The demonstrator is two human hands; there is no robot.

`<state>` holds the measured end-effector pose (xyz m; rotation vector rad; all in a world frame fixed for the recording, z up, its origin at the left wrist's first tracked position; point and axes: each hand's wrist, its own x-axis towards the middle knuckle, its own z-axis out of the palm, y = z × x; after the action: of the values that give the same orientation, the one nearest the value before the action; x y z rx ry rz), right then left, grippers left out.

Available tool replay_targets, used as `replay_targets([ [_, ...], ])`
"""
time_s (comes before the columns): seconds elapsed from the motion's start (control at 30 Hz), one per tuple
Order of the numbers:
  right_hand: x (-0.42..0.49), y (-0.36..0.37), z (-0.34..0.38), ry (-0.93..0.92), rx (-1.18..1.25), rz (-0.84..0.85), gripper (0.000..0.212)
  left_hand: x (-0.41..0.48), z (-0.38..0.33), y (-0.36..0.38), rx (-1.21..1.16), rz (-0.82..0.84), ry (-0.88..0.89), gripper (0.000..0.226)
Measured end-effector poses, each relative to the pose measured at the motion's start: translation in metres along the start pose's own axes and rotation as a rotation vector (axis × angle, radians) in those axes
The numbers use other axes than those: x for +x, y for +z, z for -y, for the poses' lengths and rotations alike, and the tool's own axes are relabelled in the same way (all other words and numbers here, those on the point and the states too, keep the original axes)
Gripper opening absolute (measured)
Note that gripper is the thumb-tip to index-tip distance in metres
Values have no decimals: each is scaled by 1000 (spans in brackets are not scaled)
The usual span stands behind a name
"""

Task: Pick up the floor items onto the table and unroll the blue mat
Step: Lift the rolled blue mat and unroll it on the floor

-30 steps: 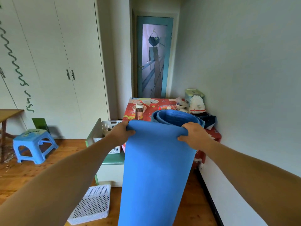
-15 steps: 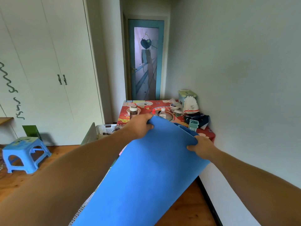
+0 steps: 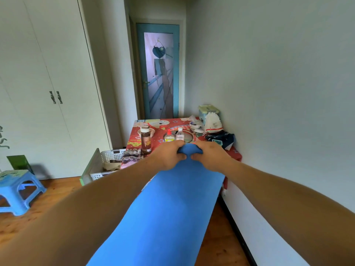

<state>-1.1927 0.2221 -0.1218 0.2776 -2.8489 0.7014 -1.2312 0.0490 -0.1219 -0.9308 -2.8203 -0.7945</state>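
Both hands (image 3: 189, 157) bunch blue mat (image 3: 172, 208) top; rest hangs flat.

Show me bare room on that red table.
Bare: between the brown bottle and the glue bottle, and the far left corner of the red table. Crowded: wall side, with white bag and dark cloth. The blue mat covers the near end.
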Motion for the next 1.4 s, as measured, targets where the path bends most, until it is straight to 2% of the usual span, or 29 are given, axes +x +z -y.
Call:
replay_targets([
  [0.03, -2, 1, -1, 11, 0, -21, 23, -4, 7, 2, -58, -11, -50, 15],
  [0.1, -3, 0, -9, 86, 27, -67, 16, -20, 27, 8, -122, 84, -184, 32],
  [0.17, -1, -9, -21, 158, 57, -139, 23, -44, 53, 17, -103, 240, -265, 39],
  [0.23, 0, -20, -31, 185, 62, -188, 24, -65, 73, 26, -196, 289, -312, 43],
  [0.3, -2, -22, -39, 188, 68, -199, 27, -75, 82, 27, -265, 240, -324, 31],
  [0.37, -5, -18, -47, 216, 101, -173, 28, -73, 81, 21, -183, 247, -297, 16],
  [0.47, -7, -23, -57, 315, 154, -59, 14, -63, 73, 11, -52, 305, -241, 19],
  [0.53, -5, -33, -58, 347, 115, -49, 21, -55, 66, 7, 18, 322, -213, 20],
  [0.6, -5, -43, -48, 279, -58, -41, 35, -47, 54, 4, 107, 338, -169, 13],
  [0.7, -5, -40, -16, 15, -431, 57, 53, -30, 31, -3, 156, 354, -104, 8],
  [0.77, -3, -23, 8, -133, -607, 161, 53, -20, 16, -7, 184, 344, -65, 9],
  [0.83, -1, -5, 28, -197, -685, 231, 47, -12, 2, -9, 189, 342, -25, 13],
  [0.93, 3, 5, 42, -142, -643, 256, 36, -9, -8, -9, 176, 343, -8, 23],
  [1.07, 6, 11, 44, -128, -656, 322, 26, -17, 9, 0, 152, 295, -49, 11],
  [1.13, 4, 12, 39, -105, -639, 335, 25, -28, 31, -6, 167, 286, -87, 13],
  [1.3, -5, -5, 9, 13, -609, 368, 26, -85, 118, -35, 301, 363, -313, 19],
  [1.4, -7, -10, -3, 67, -601, 393, 27, -110, 147, -42, 324, 317, -412, 22],
])
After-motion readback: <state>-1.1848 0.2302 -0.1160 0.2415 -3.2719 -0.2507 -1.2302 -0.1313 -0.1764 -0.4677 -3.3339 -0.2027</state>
